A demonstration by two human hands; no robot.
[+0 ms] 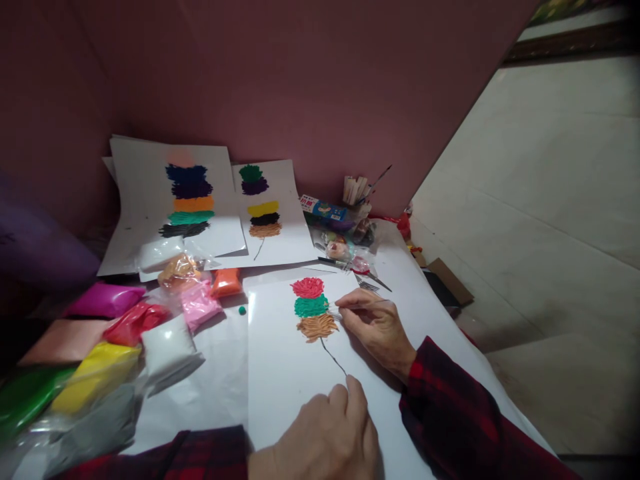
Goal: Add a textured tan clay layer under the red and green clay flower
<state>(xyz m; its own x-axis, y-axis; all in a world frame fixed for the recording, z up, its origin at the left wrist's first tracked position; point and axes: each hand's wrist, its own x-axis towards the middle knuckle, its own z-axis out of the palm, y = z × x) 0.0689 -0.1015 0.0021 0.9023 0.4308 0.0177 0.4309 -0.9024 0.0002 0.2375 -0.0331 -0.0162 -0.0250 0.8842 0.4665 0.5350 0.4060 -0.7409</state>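
A white sheet of paper (pixel 280 387) lies before me, bearing three textured clay patches: a red one (pixel 307 287), a green one (pixel 311 306) and a brown one (pixel 317 327). My right hand (pixel 375 327) pinches a thin pale tool (pixel 334 309), its tip by the green patch's right edge. From the brown patch a thin dark strand (pixel 333 357) runs down to the fingertips of my left hand (pixel 325 427). That hand rests low on the sheet with curled fingers; whether it grips the strand is hidden.
Soft clay packets, including a yellow one (pixel 97 377) and a white one (pixel 169 350), crowd the left. Sheets with coloured bands (pixel 135 200) lean at the back. A clay package (pixel 323 208), brushes (pixel 383 180) and a dark fork-like tool (pixel 367 283) lie behind my right hand.
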